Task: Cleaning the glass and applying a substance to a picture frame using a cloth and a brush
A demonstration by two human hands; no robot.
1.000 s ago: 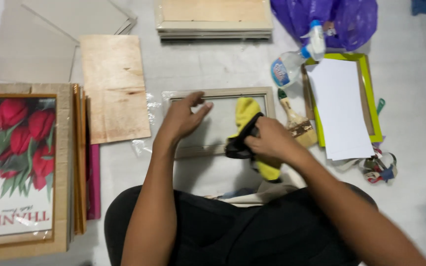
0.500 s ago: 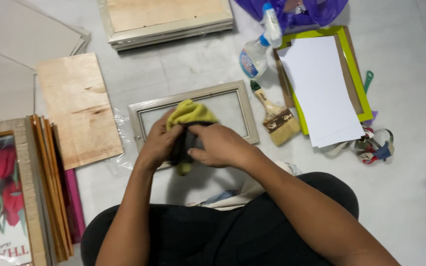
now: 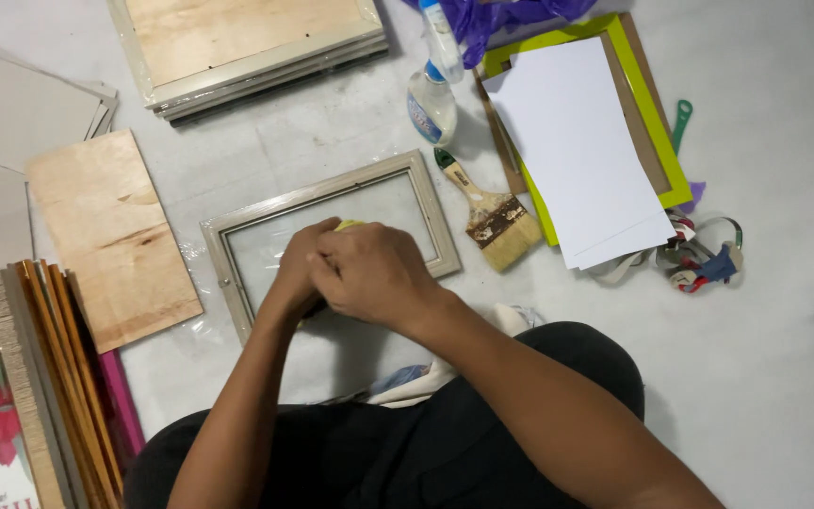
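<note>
Wiping step: right hand (image 3: 374, 273) and left hand (image 3: 299, 269) fingers clenched round yellow cloth (image 3: 349, 224) on frame glass (image 3: 266, 247); next needs steady pressure across pane.

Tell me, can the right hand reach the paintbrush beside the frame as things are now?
Probably yes. The right hand rests over the yellow cloth on the frame, and the paintbrush lies just to its right on open floor, with nothing between them; the hand would have to let go of the cloth.

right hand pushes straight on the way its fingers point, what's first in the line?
The right hand points left across the frame glass. It already overlaps the left hand, so that comes first; past it, the frame's left rail, then probably the plywood board. Depth is unclear.
</note>
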